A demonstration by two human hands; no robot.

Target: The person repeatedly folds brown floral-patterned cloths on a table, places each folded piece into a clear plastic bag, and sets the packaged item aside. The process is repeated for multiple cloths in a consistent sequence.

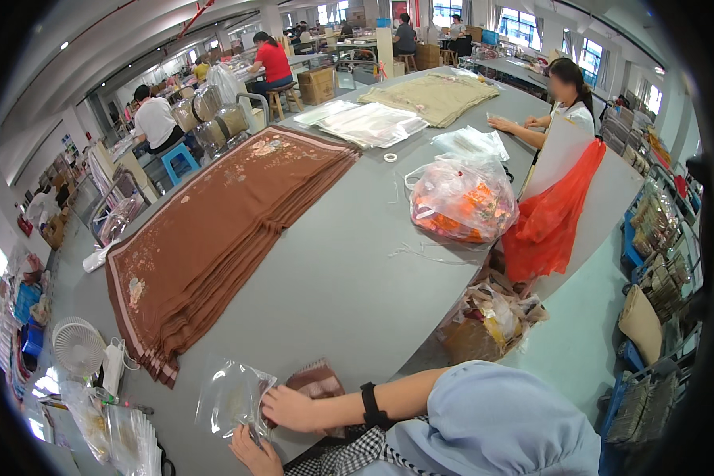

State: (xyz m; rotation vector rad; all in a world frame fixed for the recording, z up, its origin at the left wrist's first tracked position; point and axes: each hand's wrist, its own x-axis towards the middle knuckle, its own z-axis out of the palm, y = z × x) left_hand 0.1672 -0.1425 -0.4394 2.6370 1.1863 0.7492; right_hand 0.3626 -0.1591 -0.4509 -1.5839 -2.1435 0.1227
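Note:
A clear plastic bag (228, 394) lies at the near edge of the table, its film shiny and wrinkled. My right hand (288, 408) grips the bag's right edge with bent fingers; a black band circles that wrist. Close below it, my left hand (255, 454) holds the bag's lower edge, fingertips against the film. A folded brown scarf (316, 379) with a paler patterned border lies beside and partly under my right hand and forearm. What may be inside the bag is hard to make out.
A layered stack of brown floral scarves (214, 230) spreads across the grey table (349, 301). Further off are a filled plastic bag (462, 198), a tape roll (390, 157), plastic sleeves (373, 125) and green cloth (432, 97). A white fan (79, 347) stands left. A co-worker (567, 103) sits far right.

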